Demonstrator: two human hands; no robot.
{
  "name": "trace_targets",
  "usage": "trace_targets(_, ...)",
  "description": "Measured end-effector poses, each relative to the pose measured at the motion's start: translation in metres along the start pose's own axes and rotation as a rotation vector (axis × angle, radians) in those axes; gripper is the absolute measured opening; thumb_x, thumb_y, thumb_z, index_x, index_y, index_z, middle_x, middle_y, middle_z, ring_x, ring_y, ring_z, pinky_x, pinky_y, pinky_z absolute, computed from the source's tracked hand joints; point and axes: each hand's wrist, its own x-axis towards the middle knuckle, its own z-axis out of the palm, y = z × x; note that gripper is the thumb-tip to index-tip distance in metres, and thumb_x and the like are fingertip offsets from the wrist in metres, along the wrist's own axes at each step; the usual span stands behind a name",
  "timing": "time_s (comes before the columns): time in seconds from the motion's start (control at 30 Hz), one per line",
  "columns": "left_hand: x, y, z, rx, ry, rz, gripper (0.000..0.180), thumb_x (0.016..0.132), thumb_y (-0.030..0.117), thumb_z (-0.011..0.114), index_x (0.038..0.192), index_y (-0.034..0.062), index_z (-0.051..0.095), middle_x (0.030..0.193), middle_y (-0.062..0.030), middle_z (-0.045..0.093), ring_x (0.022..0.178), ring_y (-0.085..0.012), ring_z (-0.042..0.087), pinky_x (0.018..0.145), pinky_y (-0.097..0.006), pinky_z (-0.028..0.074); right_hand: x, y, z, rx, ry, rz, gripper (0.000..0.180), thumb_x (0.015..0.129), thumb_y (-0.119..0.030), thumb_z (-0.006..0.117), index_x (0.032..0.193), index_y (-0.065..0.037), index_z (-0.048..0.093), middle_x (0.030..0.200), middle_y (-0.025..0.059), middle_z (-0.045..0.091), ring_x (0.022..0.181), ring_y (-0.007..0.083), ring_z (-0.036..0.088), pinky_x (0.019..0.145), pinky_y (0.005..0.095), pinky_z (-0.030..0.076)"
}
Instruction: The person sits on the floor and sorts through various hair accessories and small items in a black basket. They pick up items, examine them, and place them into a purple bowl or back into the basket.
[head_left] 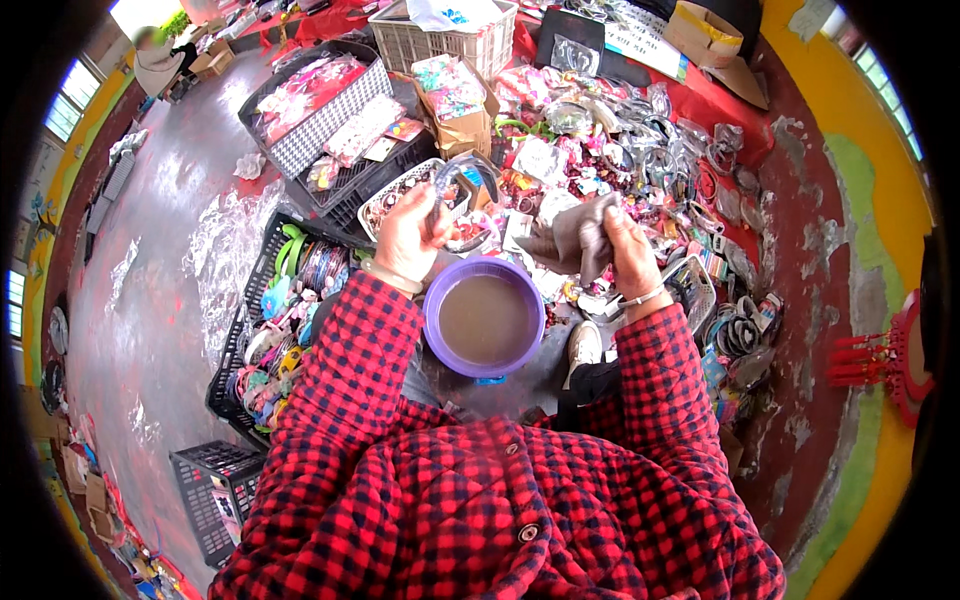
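Sitting low at the left, a long black plastic lattice crate (225, 385) is packed with bright, many-coloured hairbands (325, 265). The person's red-and-black checked left sleeve (345, 340) comes near enough that an outward swing of the elbow could catch a loose loop. Next across, the left hand (412, 228) holds up a dark grey, curved hairband (480, 165) just beyond the rim of a round purple plastic basin (433, 325). Gripped by only 1 end, the curved piece could twist or slip if the hold slackened, and might then drop into the murky brown water (487, 315). From where I stand I can't make out what bears the basin, in front of the person; a bump might slop it over. To its right hangs a limp grey-brown cloth (578, 238), whose loose edge could drag across the jumbled heap of wrapped accessories (680, 180) behind and pull small pieces away.

As for the fingers, on the left they're curled closed round the near end of that dark grey piece, with no gap I can see. The right hand (632, 255) pinches the cloth at its right-hand edge, fingers bent and closed on it, the very tips partly hidden. Cloth and hairband hang apart, 1 to each hand.
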Motion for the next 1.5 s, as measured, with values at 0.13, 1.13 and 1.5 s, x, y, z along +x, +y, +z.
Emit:
trace_targets(0.13,-0.002,-0.012,0.028,0.185,-0.116,0.025,0.02,0.09,0.016,0.044,0.102,0.0011,0.046,0.071,-0.0061,0.054,0.063,-0.0136,0.051,0.062,-0.025,0.042,-0.004,0.0,-0.002,0.296,0.216,-0.047,0.032,0.091,-0.03,0.043,0.108,-0.005,0.05,0.094,0.0046,0.057,0.085,0.0159,0.055,0.076,0.0278,0.044)
trace_targets(1.13,-0.005,-0.06,0.041,1.029,-0.464,0.227,0.016,0.077,0.0,0.054,0.092,0.0009,0.06,0.081,-0.0099,0.06,0.076,-0.0199,0.058,0.068,-0.03,0.045,0.008,0.028,0.06,0.591,0.331,0.177,0.024,0.085,-0.023,0.055,0.101,-0.006,0.056,0.095,0.0081,0.061,0.086,0.022,0.057,0.083,0.0375,0.045)
trace_targets(1.5,-0.006,-0.065,0.036,1.282,-0.762,0.55,0.011,0.071,0.007,0.061,0.082,0.0041,0.059,0.076,-0.0101,0.057,0.075,-0.0279,0.054,0.068,-0.036,0.043,0.035,0.037,-0.006,0.749,0.37,0.315,0.018,0.088,-0.019,0.047,0.093,-0.004,0.055,0.083,0.0123,0.062,0.069,0.026,0.061,0.062,0.0385,0.053)
